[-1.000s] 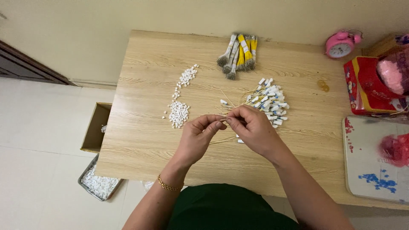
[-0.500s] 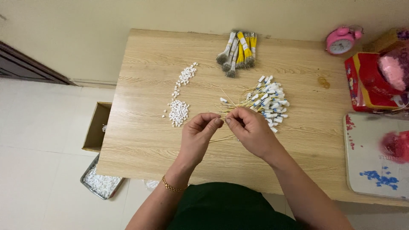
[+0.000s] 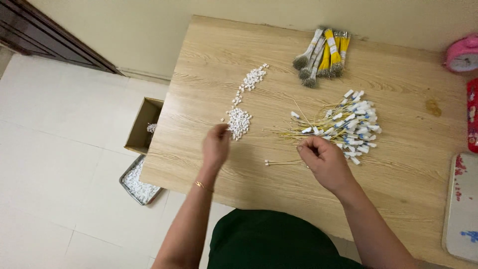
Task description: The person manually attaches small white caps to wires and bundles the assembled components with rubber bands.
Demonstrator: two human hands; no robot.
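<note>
Reaching toward the heap of small white plastic pieces [image 3: 238, 122] near the desk's left edge, the left hand [image 3: 216, 145] has its fingers curled loosely together at the heap's lower side; whether they pinch a piece cannot be told. The right hand [image 3: 324, 162] rests fingers-down near the middle of the desk [image 3: 408, 169], fingertips bunched on the thin yellow wires at the near side of the pile of wires with white ends [image 3: 343, 124]. One single wire [image 3: 281, 162] lies just left of that hand. Two heaps of white pieces show, the second [image 3: 252, 78] nearer the far edge. One bunch of yellow and grey wire bundles [image 3: 322, 58] lies at the far edge. A pink clock [image 3: 463, 54] sits at the far right corner. Below the left edge, on pale floor tiles, stand one cardboard box [image 3: 143, 124] and one metal tray [image 3: 138, 181] of white pieces.
</note>
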